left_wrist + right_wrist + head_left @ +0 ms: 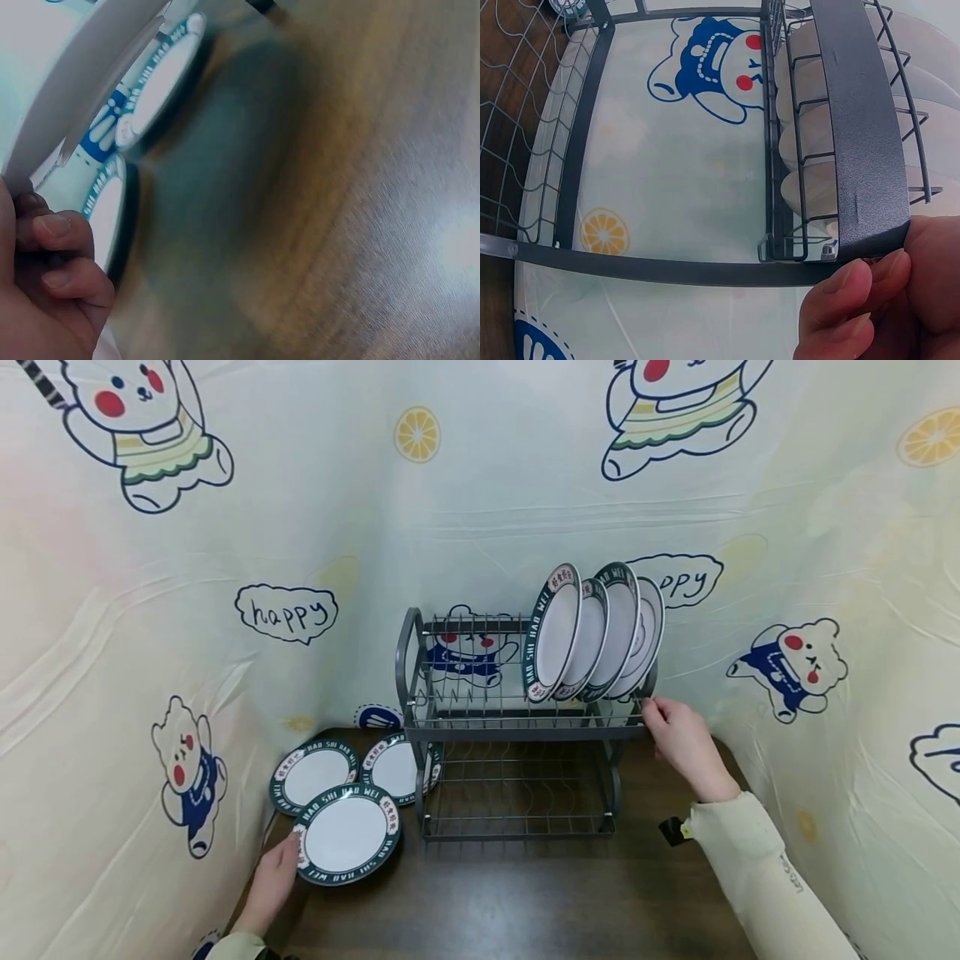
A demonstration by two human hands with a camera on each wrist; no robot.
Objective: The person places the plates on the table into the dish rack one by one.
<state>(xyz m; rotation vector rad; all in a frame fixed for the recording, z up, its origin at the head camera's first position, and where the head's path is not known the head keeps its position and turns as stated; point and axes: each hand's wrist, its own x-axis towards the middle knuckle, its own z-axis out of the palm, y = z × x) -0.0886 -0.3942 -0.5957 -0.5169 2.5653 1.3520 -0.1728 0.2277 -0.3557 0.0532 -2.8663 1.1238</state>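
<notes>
Pale printed cloth (480,502) fills most of the head frame, bears, orange slices and "happy" lettering on it. Dark brown worktop (510,902), bottom center. Two-tier grey wire rack (525,734) stands on it mid-frame, just right of center; its lower tier shows bare wires. My right sleeve (765,868), off-white, lower right. At least four racked plates (553,635) stand tilted on edge in the upper tier, right half, white with green lettered rims. Held plate (345,833), same pattern, lower left, face up, raised over the worktop. Two more lie behind it at center left: left plate (313,777) and right plate (396,768), the latter partly behind the rack's left leg. My right grip (686,739), right of center, is curled on the upper tier's front right corner, fingers under the rim. My left grip (272,872), lower left, pinches the held plate's near-left rim, thumb on top, fingers curled below.
</notes>
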